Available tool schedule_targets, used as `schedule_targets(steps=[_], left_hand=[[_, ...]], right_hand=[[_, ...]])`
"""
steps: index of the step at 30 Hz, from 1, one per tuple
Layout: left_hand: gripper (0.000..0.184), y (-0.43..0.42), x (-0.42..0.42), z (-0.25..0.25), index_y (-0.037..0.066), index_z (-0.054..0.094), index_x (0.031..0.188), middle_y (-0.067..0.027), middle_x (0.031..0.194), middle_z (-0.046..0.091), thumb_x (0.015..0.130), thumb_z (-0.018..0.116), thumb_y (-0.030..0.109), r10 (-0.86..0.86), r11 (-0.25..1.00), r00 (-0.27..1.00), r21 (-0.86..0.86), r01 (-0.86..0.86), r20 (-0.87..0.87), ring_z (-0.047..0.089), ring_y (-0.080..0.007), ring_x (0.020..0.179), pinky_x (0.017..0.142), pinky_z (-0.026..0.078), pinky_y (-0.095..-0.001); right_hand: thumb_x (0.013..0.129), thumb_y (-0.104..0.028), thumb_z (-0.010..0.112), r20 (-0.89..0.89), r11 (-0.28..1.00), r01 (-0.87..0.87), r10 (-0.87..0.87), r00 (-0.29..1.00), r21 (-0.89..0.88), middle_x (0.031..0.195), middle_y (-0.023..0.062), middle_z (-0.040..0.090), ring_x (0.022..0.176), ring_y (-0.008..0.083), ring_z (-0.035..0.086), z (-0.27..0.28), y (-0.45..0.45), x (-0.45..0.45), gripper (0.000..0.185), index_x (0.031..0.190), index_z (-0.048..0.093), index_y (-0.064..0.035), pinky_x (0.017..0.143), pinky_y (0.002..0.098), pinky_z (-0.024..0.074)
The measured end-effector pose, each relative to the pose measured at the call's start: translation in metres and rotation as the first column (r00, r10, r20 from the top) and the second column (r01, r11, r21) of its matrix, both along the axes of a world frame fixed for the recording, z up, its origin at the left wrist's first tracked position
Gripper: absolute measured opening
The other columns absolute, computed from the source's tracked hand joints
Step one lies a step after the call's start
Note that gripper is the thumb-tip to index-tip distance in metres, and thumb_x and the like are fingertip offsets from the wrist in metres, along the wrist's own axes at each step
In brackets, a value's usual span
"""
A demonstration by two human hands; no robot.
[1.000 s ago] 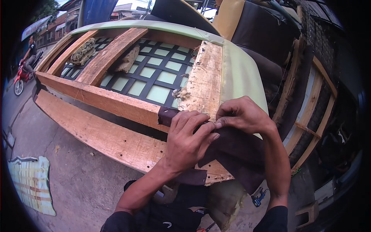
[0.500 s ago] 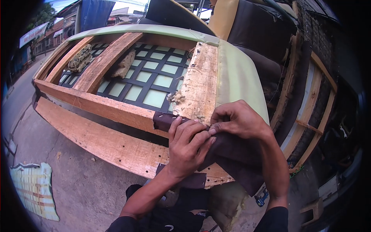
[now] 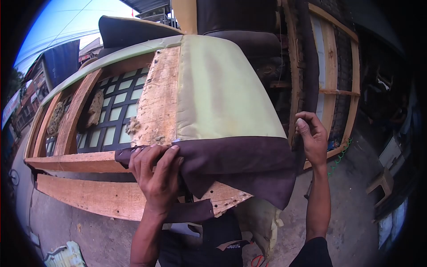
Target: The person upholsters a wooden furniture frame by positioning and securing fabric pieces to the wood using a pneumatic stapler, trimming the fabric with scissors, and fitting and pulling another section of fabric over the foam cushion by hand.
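My left hand (image 3: 155, 175) is closed over the dark brown fabric (image 3: 235, 155), its fingertips holding the folded edge on the wooden rail. The fabric runs along the near end of the furniture frame and hangs down in a loose flap to the right. Pale green foam (image 3: 222, 89) covers the end above it. Off to the right of the fabric, my right hand (image 3: 313, 138) is raised, fingers curled with the thumb against them. Anything pinched there is too small to make out. Beside the foam lies a wide wooden board (image 3: 158, 93).
Dark webbing (image 3: 116, 113) crosses inside the frame (image 3: 75, 162). A lower curved board (image 3: 93, 196) runs beneath. Another wooden frame (image 3: 353, 89) stands at right, with a green coiled cord (image 3: 340, 158) near its foot. A stool (image 3: 381, 182) stands on the floor at far right.
My right hand has let go of the fabric edge and moved away to the right. My left hand stays on the fabric. The view has turned right, so the frame appears farther left.
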State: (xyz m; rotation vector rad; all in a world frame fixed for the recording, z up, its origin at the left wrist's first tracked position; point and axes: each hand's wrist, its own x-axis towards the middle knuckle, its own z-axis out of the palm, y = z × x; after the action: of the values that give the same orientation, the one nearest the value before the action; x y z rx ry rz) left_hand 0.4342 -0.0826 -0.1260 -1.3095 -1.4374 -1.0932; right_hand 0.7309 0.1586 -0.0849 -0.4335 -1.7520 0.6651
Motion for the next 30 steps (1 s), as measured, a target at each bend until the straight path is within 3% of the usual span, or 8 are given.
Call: schedule_targets(steps=[4, 6, 13, 14, 21, 23, 26, 30], left_hand=[[0.035, -0.001, -0.002, -0.010, 0.002, 0.071, 0.122, -0.0135, 0.118, 0.061, 0.088, 0.074, -0.002, 0.015, 0.997, 0.996, -0.073, -0.008, 0.091, 0.058, -0.0314, 0.116, 0.105, 0.045, -0.0447], [0.030, -0.006, -0.018, -0.016, -0.001, 0.068, 0.125, -0.0161, 0.129, 0.059, 0.095, 0.066, -0.002, 0.126, 0.985, 0.990, -0.131, -0.117, 0.066, 0.057, -0.0333, 0.122, 0.106, 0.046, -0.0450], [0.031, -0.002, -0.040, -0.007, 0.007, 0.072, 0.121, -0.0190, 0.108, 0.074, 0.098, 0.075, 0.026, 0.133, 0.991, 0.991, -0.019, -0.133, -0.024, 0.070, -0.0243, 0.097, 0.089, 0.056, -0.0408], [0.036, -0.013, -0.067, -0.001, -0.003, 0.058, 0.139, -0.0175, 0.142, 0.059, 0.106, 0.055, 0.013, 0.203, 0.961, 0.979, -0.187, -0.204, -0.023, 0.055, -0.0324, 0.132, 0.113, 0.041, -0.0418], [0.047, -0.018, -0.047, -0.005, -0.003, 0.064, 0.123, -0.0139, 0.134, 0.057, 0.098, 0.070, 0.037, 0.075, 0.987, 0.987, -0.152, -0.053, 0.145, 0.054, -0.0263, 0.128, 0.111, 0.039, -0.0393], [0.045, -0.021, -0.051, -0.007, -0.003, 0.064, 0.122, -0.0146, 0.134, 0.056, 0.098, 0.072, 0.033, 0.031, 0.990, 0.981, -0.143, -0.004, 0.189, 0.053, -0.0262, 0.130, 0.111, 0.040, -0.0393], [0.044, -0.021, -0.046, -0.005, -0.003, 0.064, 0.121, -0.0151, 0.134, 0.055, 0.097, 0.073, 0.033, 0.053, 0.984, 0.982, -0.177, -0.020, 0.182, 0.053, -0.0261, 0.130, 0.111, 0.040, -0.0394], [0.044, -0.021, -0.039, -0.001, -0.002, 0.066, 0.118, -0.0139, 0.134, 0.054, 0.096, 0.075, 0.035, -0.005, 0.979, 0.970, -0.195, 0.054, 0.244, 0.053, -0.0253, 0.131, 0.110, 0.041, -0.0385]], right_hand=[[0.102, -0.031, 0.067, 0.161, 0.736, 0.512, -0.497, 0.853, -0.443, 0.078, 0.0001, 0.063, 0.066, 0.0071, 0.057, -0.182, 0.102, 0.145, 0.030, 0.114, 0.068, -0.0034, 0.059, 0.0259, 0.0471], [0.096, -0.031, 0.069, 0.524, 0.435, 0.769, -0.564, 0.639, -0.469, 0.095, 0.0141, 0.075, 0.091, 0.0285, 0.074, -0.305, 0.138, 0.225, 0.035, 0.117, 0.070, -0.0037, 0.082, 0.0391, 0.0561], [0.090, -0.012, 0.062, 0.984, 0.121, 0.980, -0.071, 0.165, -0.156, 0.152, 0.0256, 0.040, 0.134, 0.0427, 0.050, -0.506, 0.135, 0.346, 0.068, 0.152, 0.037, -0.0029, 0.112, 0.0477, 0.0480], [0.087, -0.006, 0.059, 0.983, 0.145, 0.988, -0.165, 0.086, -0.062, 0.156, 0.0250, 0.034, 0.142, 0.0432, 0.041, -0.529, 0.144, 0.360, 0.069, 0.153, 0.037, -0.0064, 0.111, 0.0513, 0.0467], [0.075, -0.002, 0.072, 0.994, 0.303, 0.948, -0.069, -0.083, 0.101, 0.158, 0.0202, 0.033, 0.147, 0.0437, 0.032, -0.566, 0.195, 0.396, 0.093, 0.159, 0.035, -0.0182, 0.111, 0.0530, 0.0472], [0.076, -0.005, 0.072, 0.979, 0.601, 0.779, -0.033, -0.199, 0.179, 0.153, 0.0220, 0.042, 0.143, 0.0429, 0.039, -0.590, 0.195, 0.416, 0.089, 0.157, 0.038, -0.0159, 0.114, 0.0522, 0.0438], [0.085, -0.014, 0.064, 0.984, 0.775, 0.606, 0.151, 0.099, -0.180, 0.146, 0.0202, 0.051, 0.140, 0.0416, 0.043, -0.524, 0.162, 0.388, 0.069, 0.151, 0.045, -0.0153, 0.120, 0.0525, 0.0333], [0.097, -0.019, 0.049, 0.976, 0.990, 0.090, -0.091, -0.198, 0.111, 0.135, 0.0156, 0.060, 0.138, 0.0396, 0.046, -0.527, 0.169, 0.403, 0.053, 0.150, 0.047, -0.0187, 0.121, 0.0513, 0.0300]])
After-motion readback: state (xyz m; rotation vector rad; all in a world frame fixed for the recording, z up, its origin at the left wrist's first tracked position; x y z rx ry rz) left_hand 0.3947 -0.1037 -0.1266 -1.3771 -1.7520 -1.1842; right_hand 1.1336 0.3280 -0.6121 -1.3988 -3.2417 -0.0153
